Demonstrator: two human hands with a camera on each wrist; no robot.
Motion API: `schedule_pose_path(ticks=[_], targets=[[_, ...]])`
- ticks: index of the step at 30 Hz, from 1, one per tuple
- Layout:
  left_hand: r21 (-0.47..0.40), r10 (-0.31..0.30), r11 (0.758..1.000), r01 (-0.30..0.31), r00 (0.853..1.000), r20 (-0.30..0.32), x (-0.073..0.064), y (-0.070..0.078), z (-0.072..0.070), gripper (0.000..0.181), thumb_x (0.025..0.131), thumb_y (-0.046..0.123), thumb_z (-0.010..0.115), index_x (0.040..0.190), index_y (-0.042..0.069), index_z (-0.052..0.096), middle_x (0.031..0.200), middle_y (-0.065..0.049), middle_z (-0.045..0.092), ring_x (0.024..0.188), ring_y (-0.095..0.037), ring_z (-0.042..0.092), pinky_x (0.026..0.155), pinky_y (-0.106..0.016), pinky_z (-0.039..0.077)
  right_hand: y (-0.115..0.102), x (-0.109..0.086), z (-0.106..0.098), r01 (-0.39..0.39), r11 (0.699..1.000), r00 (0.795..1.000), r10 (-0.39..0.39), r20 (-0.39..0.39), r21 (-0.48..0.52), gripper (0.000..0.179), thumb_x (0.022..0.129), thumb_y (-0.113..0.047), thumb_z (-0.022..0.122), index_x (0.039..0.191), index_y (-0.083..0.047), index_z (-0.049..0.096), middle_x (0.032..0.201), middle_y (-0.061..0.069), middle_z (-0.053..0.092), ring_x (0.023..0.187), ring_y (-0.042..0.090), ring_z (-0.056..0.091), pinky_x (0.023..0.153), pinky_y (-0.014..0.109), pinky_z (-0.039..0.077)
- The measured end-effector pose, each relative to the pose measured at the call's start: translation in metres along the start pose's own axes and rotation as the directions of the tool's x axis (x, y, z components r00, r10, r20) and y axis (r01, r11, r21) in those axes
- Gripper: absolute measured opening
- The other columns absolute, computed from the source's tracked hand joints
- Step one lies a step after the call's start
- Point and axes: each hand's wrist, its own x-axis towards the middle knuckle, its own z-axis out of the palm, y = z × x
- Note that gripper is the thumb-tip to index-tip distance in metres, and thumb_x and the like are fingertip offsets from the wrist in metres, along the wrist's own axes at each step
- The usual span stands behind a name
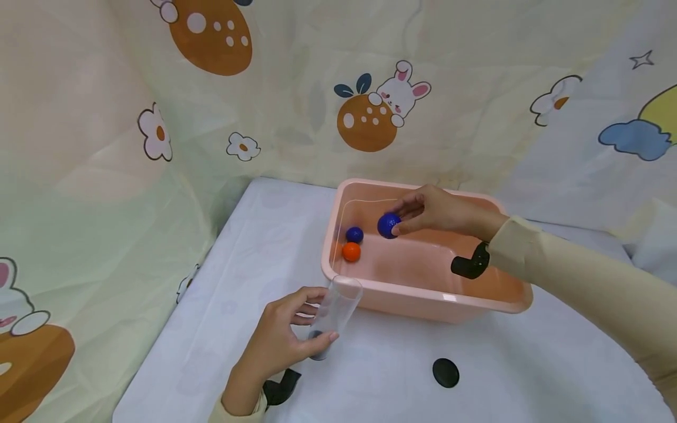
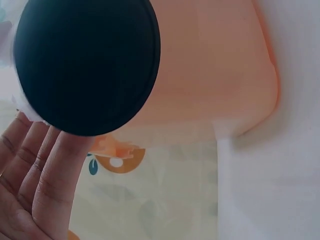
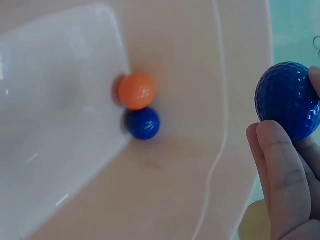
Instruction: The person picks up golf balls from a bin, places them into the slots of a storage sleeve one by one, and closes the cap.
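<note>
A: What do we record as held?
B: Right hand (image 1: 436,208): dimpled blue ball (image 1: 388,225), pinched over the pink plastic tub (image 1: 412,294). Left hand (image 1: 280,335): clear plastic cylinder (image 1: 335,306), gripped round its side, we judge, to leave its mouth free.

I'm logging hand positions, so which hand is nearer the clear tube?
Left. The left hand grips the clear tube; the right hand is farther off, over the pink tub, holding a blue ball.
</note>
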Motion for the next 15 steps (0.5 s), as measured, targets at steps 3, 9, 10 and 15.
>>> schedule_pose_path(ticks=[3,9,10,15], targets=[[-0.004,-0.021,1.000,0.021,1.000,0.004,0.000,0.002,0.000,0.058,0.081,0.018,0.096,0.133,0.013,0.070,0.115,-0.003,0.079,0.093,-0.016,0.078,0.075,-0.025,0.065,-0.007,-0.008,0.002,0.013,1.000,1.000,-0.013,0.024,0.002,0.046,0.099,-0.010,0.080,0.140,0.006,0.066,0.125,0.019,0.077,0.113,0.030,0.075,0.100,0.039,0.062],[0.014,-0.041,0.999,0.040,0.999,0.010,0.001,0.005,0.002,0.059,0.082,0.020,0.095,0.134,0.011,0.070,0.115,-0.005,0.079,0.093,-0.017,0.078,0.076,-0.023,0.064,-0.021,-0.023,0.011,0.031,0.999,0.997,-0.033,0.077,0.023,0.043,0.099,-0.009,0.079,0.139,0.002,0.068,0.123,0.014,0.078,0.114,0.028,0.076,0.097,0.038,0.063],[0.017,-0.041,0.999,0.040,0.999,0.012,0.001,0.005,0.002,0.059,0.082,0.021,0.095,0.134,0.011,0.070,0.115,-0.005,0.079,0.093,-0.017,0.078,0.076,-0.023,0.064,-0.022,-0.025,0.013,0.038,0.999,0.995,-0.040,0.086,0.026,0.043,0.099,-0.009,0.079,0.139,0.002,0.068,0.123,0.013,0.078,0.114,0.028,0.076,0.097,0.037,0.063],[0.020,-0.044,0.999,0.043,0.999,0.018,0.001,0.007,0.004,0.060,0.083,0.021,0.095,0.136,0.010,0.070,0.117,-0.005,0.078,0.095,-0.019,0.078,0.076,-0.023,0.064,-0.031,-0.033,0.024,0.129,0.991,0.984,-0.130,0.117,0.021,0.040,0.098,-0.008,0.080,0.135,0.004,0.070,0.121,0.012,0.078,0.113,0.028,0.075,0.094,0.036,0.065]])
